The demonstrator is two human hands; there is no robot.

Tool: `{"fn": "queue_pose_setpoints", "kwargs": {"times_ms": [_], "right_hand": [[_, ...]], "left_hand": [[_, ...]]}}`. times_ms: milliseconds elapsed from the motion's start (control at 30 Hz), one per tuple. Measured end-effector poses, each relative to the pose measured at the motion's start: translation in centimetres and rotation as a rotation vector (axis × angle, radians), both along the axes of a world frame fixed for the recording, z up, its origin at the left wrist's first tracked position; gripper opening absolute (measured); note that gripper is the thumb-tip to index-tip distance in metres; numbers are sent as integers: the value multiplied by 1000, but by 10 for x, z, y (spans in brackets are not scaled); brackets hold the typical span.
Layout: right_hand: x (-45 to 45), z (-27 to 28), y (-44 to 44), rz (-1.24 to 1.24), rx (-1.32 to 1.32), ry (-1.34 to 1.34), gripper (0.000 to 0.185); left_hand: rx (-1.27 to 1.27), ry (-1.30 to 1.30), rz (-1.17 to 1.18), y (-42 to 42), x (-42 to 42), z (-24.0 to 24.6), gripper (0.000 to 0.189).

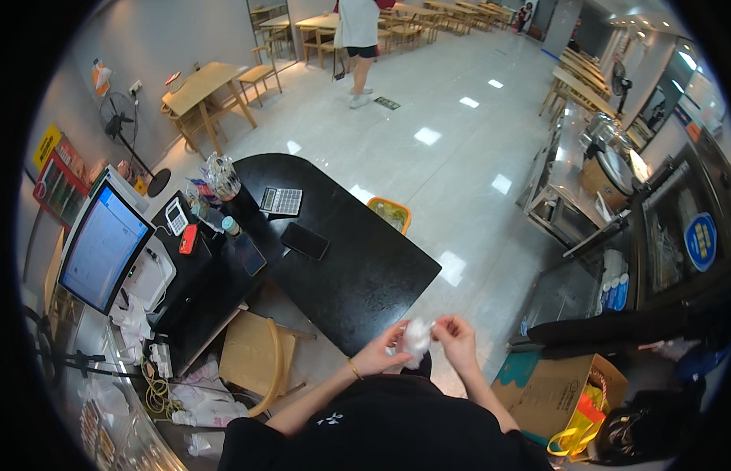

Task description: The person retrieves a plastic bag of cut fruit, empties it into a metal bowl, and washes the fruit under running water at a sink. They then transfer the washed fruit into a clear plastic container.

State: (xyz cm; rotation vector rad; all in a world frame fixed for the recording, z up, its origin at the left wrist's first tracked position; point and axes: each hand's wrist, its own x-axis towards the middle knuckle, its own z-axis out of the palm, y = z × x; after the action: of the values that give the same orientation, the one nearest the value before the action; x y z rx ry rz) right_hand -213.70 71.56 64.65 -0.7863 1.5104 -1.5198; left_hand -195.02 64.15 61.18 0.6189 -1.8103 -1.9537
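Note:
A small crumpled white bundle point(417, 341), perhaps thin plastic or paper, is blurred in front of my body. My left hand point(380, 350) grips it from the left, thumb and fingers curled around its side. At its upper right edge, my right hand point(457, 342) pinches a bit of the white material between thumb and fingertips. Both hands are just off the near corner of a black counter point(365, 288). On that counter lie a dark smartphone point(305, 241) and a calculator point(281, 201).
Left are a monitor point(106, 247), a card terminal point(176, 217), a second phone point(249, 254) and a wooden chair point(256, 353). An orange-rimmed bin point(391, 215) stands beyond the counter. At right are a cardboard box point(542, 397) and a steel worktable point(568, 171). A person point(361, 47) stands farther off.

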Motion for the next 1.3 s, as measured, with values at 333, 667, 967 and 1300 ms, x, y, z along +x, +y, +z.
{"fn": "queue_pose_setpoints", "kwargs": {"times_ms": [333, 667, 967, 1300], "right_hand": [[-176, -19, -198, 8, -60, 55, 6], [-194, -119, -411, 207, 164, 441, 30], [-203, -250, -356, 426, 320, 765, 46], [-268, -265, -138, 809, 1279, 436, 28]], "left_hand": [[279, -357, 339, -16, 23, -28, 52], [637, -461, 713, 36, -14, -12, 44], [576, -480, 829, 56, -28, -18, 39], [603, -350, 867, 121, 14, -53, 44]]}}
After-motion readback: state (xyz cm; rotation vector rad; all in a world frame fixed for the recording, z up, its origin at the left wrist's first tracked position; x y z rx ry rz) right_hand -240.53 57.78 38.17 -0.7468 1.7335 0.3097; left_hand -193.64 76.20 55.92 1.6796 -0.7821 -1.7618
